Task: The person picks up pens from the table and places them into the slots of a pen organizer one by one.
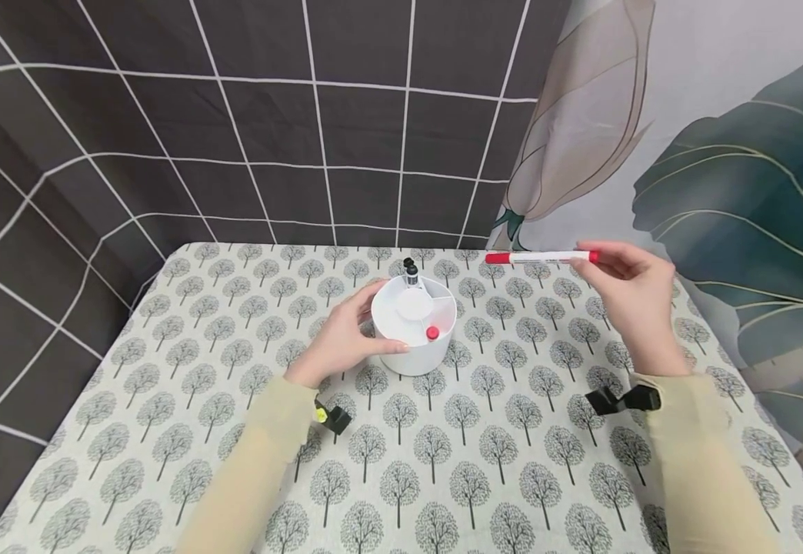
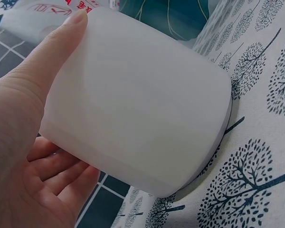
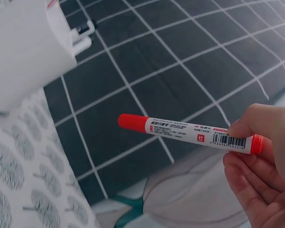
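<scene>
A white round pen holder (image 1: pixel 424 358) with divided compartments stands on the table. My left hand (image 1: pixel 342 331) grips its left side, the thumb near the rim and the fingers around the far side; its plain wall (image 2: pixel 137 99) fills the left wrist view. Two black-capped pens (image 1: pixel 411 274) stick up at the holder's back, and a red-tipped pen (image 1: pixel 432 333) sits in a front compartment. To the right, my right hand (image 1: pixel 635 300) pinches a red whiteboard marker (image 1: pixel 543 257) by one end. The marker lies nearly level in the air, its red cap (image 3: pixel 132 122) towards the holder, apart from it.
A tree-patterned cloth (image 1: pixel 401 462) covers the table. Behind it hangs a dark curtain (image 1: pixel 249 115) with white grid lines, and a floral curtain (image 1: pixel 734 192) hangs at the right. The table's back edge runs beyond the holder.
</scene>
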`<state>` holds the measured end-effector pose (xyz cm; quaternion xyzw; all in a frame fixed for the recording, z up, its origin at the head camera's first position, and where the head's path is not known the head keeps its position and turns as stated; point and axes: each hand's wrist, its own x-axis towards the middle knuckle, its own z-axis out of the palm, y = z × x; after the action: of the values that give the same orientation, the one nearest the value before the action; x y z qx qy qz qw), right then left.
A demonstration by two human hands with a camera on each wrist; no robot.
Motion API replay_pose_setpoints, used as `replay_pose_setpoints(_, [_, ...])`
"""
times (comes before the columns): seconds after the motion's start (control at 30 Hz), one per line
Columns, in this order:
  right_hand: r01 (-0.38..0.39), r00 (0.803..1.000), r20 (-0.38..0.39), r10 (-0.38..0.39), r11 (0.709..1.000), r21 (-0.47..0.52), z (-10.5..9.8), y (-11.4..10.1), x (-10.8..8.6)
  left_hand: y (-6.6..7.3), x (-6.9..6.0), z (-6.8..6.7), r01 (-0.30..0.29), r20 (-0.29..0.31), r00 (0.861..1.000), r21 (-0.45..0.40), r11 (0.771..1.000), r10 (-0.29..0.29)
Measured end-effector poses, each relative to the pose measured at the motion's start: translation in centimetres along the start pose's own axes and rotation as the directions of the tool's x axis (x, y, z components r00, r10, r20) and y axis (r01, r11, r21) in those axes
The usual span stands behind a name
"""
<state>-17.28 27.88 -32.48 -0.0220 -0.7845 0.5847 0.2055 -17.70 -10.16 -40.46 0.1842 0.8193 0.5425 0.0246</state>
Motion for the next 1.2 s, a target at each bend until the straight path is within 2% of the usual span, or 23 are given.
replay_pose_setpoints(0.2, [0.052, 0.999, 0.0, -0.053, 0.991, 0.125, 1.4, -0.9, -0.1, 0.1, 0.0, -0.1, -0.005, 0.008, 1.0, -0.007, 1.0, 0.005])
replay_pose_setpoints(0.43, [0.077, 0.996, 0.024, -0.083, 0.979, 0.19, 2.4, -2.3, -0.6, 0.3, 0.1, 0.0, -0.019, 0.016, 1.0, -0.016, 1.0, 0.019])
replay_pose_setpoints(0.67, [0.147, 0.985, 0.036, -0.166, 0.94, 0.306, 3.5, -3.8, -0.6, 0.0, 0.2, 0.0, -0.004, 0.015, 1.0, -0.01, 1.0, 0.004])
replay_pose_setpoints(0.83, [0.166, 0.977, 0.066, -0.205, 0.913, 0.372, 4.4, -4.4, -0.9, -0.1, 0.1, 0.0, 0.0, 0.018, 1.0, -0.013, 1.0, 0.0])
replay_pose_setpoints(1.07, [0.195, 0.958, 0.122, -0.26, 0.901, 0.387, 5.3, -4.8, -1.6, 0.0, 0.1, 0.0, -0.009, 0.016, 1.0, -0.015, 1.0, 0.009])
replay_pose_setpoints(1.2, [0.181, 0.95, 0.172, -0.261, 0.908, 0.378, 5.9, -4.7, -2.0, 0.0, 0.1, -0.1, -0.01, 0.015, 1.0, -0.008, 1.0, 0.01])
